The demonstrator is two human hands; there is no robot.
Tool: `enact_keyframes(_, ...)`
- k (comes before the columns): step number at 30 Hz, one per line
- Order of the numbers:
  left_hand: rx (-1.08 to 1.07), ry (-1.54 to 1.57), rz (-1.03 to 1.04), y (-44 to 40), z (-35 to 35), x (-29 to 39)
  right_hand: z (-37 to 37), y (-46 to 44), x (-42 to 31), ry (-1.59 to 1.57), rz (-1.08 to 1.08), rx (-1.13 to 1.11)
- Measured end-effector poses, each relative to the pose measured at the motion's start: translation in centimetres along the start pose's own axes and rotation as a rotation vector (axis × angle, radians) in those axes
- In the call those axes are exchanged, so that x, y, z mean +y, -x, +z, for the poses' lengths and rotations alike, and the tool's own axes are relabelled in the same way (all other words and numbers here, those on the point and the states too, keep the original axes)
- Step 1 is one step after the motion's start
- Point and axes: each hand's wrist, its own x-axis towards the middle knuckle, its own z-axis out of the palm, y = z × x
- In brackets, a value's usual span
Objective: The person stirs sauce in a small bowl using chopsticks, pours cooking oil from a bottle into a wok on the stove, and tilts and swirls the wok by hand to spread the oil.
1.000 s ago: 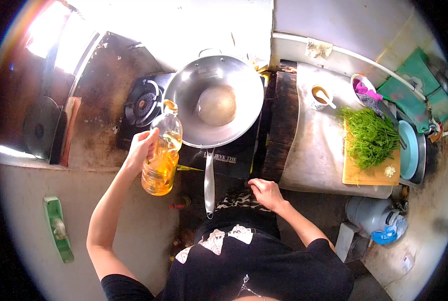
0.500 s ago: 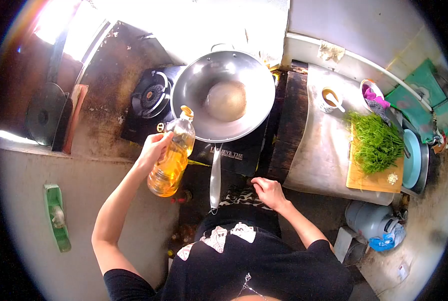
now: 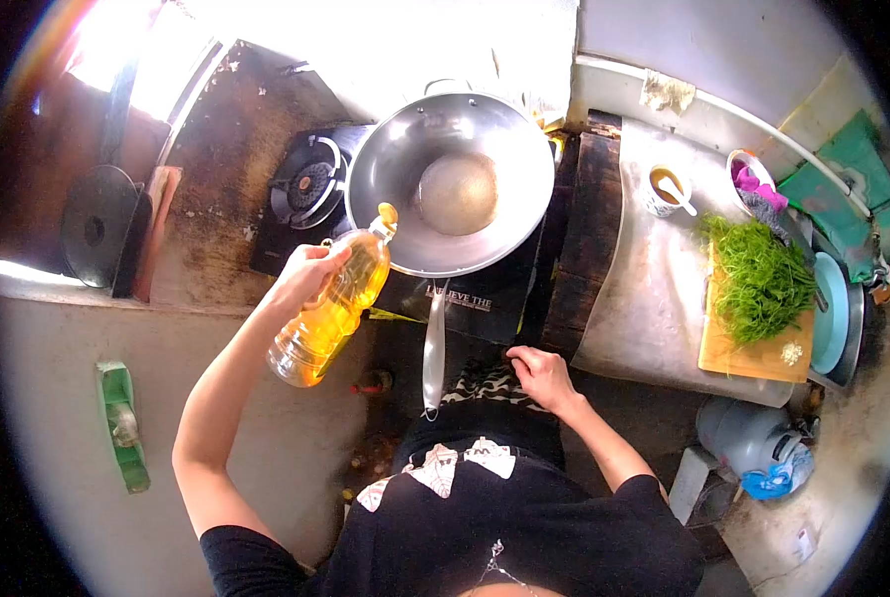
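Note:
My left hand [image 3: 310, 277] is wrapped round a clear plastic bottle of yellow cooking oil [image 3: 345, 289]. The bottle leans toward the wok [image 3: 385, 174], its yellow cap flipped up and its mouth close to the wok's left rim. No stream from the mouth can be made out. A pale wet-looking patch covers the wok's bottom, and the wok's metal handle [image 3: 434, 348] points toward my body. Low in front of my waist, right of that handle, hangs my right hand [image 3: 544, 378], loosely curled with nothing visible in it.
A gas stove [image 3: 375, 298] carries the wok, with a bare burner [image 3: 307, 182] on its left. Rightward, a metal counter [image 3: 604, 328] bears a cup with a spoon [image 3: 667, 189] and a cutting board [image 3: 753, 360] with chopped greens [image 3: 758, 279]. Below stands a gas cylinder [image 3: 738, 433].
My left hand has tipped the oil bottle further toward the wok, and oil has run toward its neck. My right hand stays low and curled. The whole view has shifted slightly.

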Motion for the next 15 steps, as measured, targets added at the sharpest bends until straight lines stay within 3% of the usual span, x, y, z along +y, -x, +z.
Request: enact_keyframes(15,-0.048,-0.077,-0.071,-0.1,-0.2,2.8,-0.5,0.3,0.3,-0.018,0.054,0.014)
